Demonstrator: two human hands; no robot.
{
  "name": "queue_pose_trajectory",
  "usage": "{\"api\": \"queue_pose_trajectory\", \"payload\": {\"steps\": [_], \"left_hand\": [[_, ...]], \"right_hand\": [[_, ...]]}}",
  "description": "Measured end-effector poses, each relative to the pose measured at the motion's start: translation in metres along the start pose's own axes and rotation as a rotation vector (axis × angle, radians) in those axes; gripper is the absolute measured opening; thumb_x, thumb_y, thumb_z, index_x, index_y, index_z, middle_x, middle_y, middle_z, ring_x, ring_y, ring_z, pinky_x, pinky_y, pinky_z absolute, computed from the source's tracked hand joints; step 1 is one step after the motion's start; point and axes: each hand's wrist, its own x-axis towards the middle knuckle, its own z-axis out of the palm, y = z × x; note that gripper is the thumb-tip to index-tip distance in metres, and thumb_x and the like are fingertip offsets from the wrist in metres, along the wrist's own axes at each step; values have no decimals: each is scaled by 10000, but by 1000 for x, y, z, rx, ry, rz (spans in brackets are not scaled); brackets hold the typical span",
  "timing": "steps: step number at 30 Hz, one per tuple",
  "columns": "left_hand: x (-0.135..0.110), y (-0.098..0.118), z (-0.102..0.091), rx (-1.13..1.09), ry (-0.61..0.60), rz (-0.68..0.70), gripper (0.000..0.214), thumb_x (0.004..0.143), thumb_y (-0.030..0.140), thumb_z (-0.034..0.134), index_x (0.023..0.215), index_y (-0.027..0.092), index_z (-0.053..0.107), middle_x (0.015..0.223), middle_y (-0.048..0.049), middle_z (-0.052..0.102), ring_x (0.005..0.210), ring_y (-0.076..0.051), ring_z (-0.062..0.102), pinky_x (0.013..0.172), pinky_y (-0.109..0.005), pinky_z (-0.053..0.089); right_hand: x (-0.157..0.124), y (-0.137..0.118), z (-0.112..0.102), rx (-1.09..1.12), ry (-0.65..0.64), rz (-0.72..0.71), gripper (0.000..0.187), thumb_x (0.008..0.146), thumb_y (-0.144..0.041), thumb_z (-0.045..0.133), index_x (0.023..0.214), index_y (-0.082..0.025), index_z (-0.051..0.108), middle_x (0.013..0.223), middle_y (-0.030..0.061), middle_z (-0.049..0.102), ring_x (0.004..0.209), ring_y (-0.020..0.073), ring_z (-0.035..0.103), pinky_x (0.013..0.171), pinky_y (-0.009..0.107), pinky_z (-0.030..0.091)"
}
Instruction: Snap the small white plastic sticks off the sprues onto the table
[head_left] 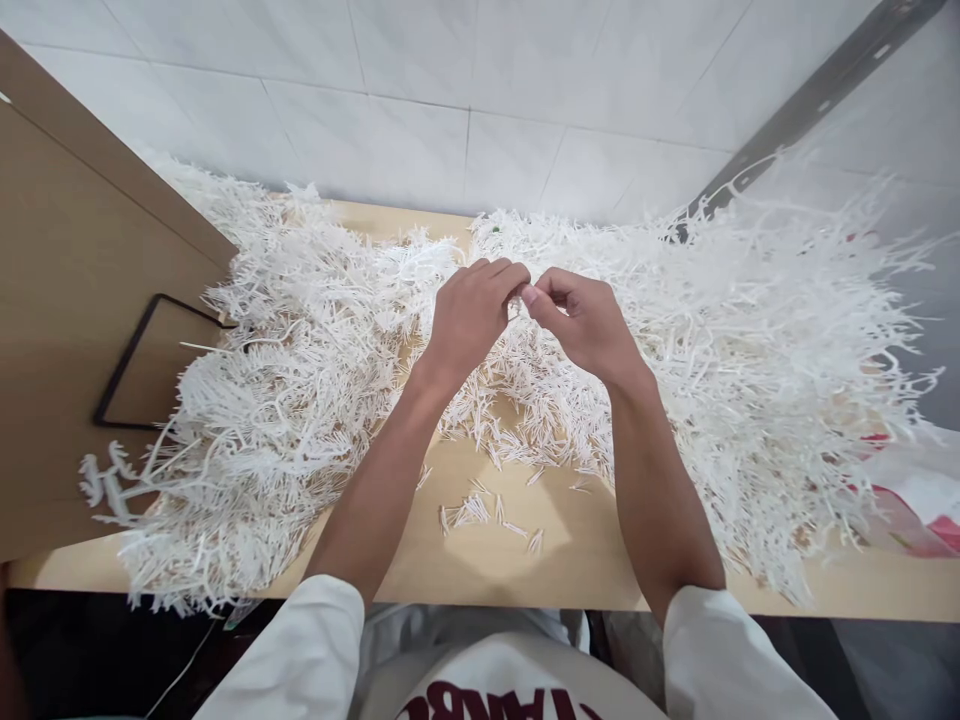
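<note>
My left hand and my right hand meet fingertip to fingertip above the middle of a wooden table. Both are curled in a pinch on a small white plastic piece held between them, mostly hidden by the fingers. Below the hands lies a small heap of short white plastic bits. A few more loose bits lie nearer the front edge. Large piles of white branched plastic sprues spread to the left and to the right.
A brown board stands at the left with a black wire frame lying on it. White wall tiles rise behind the table. A plastic bag with red print sits at the right edge. The sprue piles overhang the table's front edge.
</note>
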Motion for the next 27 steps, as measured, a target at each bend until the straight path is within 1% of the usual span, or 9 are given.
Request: {"api": "queue_pose_trajectory", "payload": {"steps": [3,6,7,9,11,15,18,22,27], "left_hand": [[0,-6,3,-75,49,-83,234,946,202,369,834,213,574,814,-18,631,781,-153,528,674,-288,345],[-1,-23,11,-202,14,-280,290,934,246,400,675,194,519,667,0,580,630,-122,460,596,-277,308],[-1,-28,13,-272,-15,-338,311,927,266,416,635,189,490,614,10,550,576,-108,424,567,-272,294],[-1,-34,14,-431,-25,-345,326,921,323,441,625,188,465,572,24,512,549,-92,410,547,-259,304],[2,-33,11,-559,-16,-280,330,920,364,452,641,188,478,592,25,528,573,-86,444,556,-245,338],[7,-21,5,-661,-9,-175,330,911,438,477,708,195,569,703,2,582,653,-87,519,585,-238,392],[8,-18,4,-655,42,-160,358,908,495,460,765,201,607,779,-14,590,704,-91,549,583,-237,406],[6,-18,6,-682,8,-143,364,893,545,453,942,222,614,774,-7,620,660,-81,544,544,-229,396],[5,-15,6,-681,-16,-122,351,870,552,492,970,225,569,862,-20,649,725,-88,578,580,-226,431]], "right_hand": [[-5,-13,4,159,10,-81,372,907,-417,511,620,-195,430,575,-54,401,528,61,332,516,240,291],[-15,-46,9,286,-181,-277,318,913,-379,520,657,-190,507,595,-48,512,538,52,436,529,227,350],[-17,-56,10,245,-280,-319,266,907,-360,536,703,-191,552,641,-38,567,584,57,491,568,228,386],[-20,-68,9,164,-258,-364,244,902,-349,547,715,-194,574,672,-29,607,632,68,538,613,233,420],[-19,-62,4,10,-76,-272,275,895,-391,544,700,-199,564,666,-21,602,631,82,534,621,248,431],[-10,-16,-15,-266,251,-32,303,870,-481,545,720,-219,559,674,3,577,642,122,523,617,294,443],[-6,9,-27,-277,202,48,296,810,-517,613,847,-225,599,729,3,606,666,135,553,618,304,466],[-4,10,-26,-140,54,32,361,838,-532,570,1043,-240,629,935,28,683,842,149,629,728,302,521],[-2,1,-18,-66,96,-3,336,869,-520,526,982,-238,669,935,20,700,854,149,646,785,327,533]]}}
